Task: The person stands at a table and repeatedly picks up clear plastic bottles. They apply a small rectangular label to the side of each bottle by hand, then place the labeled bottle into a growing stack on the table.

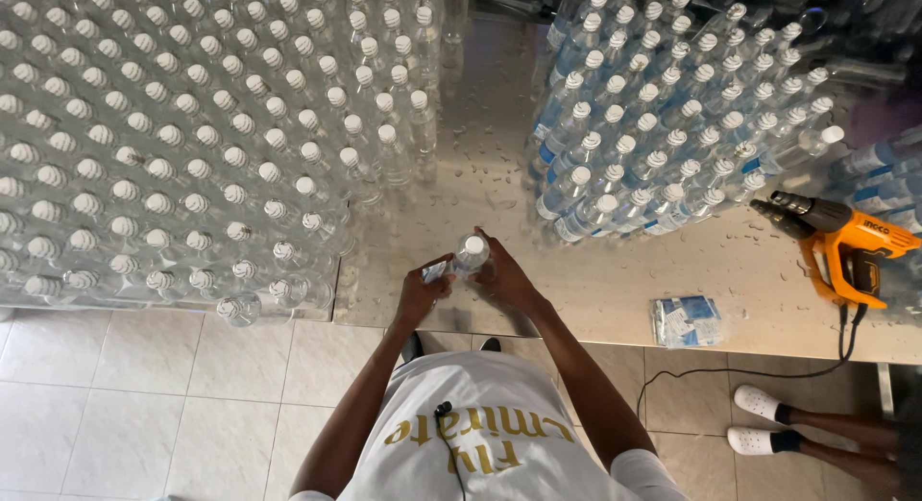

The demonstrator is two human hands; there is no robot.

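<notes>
Steel wet table (615,280), capped bottle rows (173,136), white tiled floor (115,395)

Clear glossy plastic bottle (468,256) with a ribbed white plastic cap, held at frame centre. Table (595,280) of brushed, reflective metal, beaded with droplets. Heat gun (840,242), at right, cased in orange and black matt plastic. Floor (125,395) laid with smooth pale tiles.
</notes>
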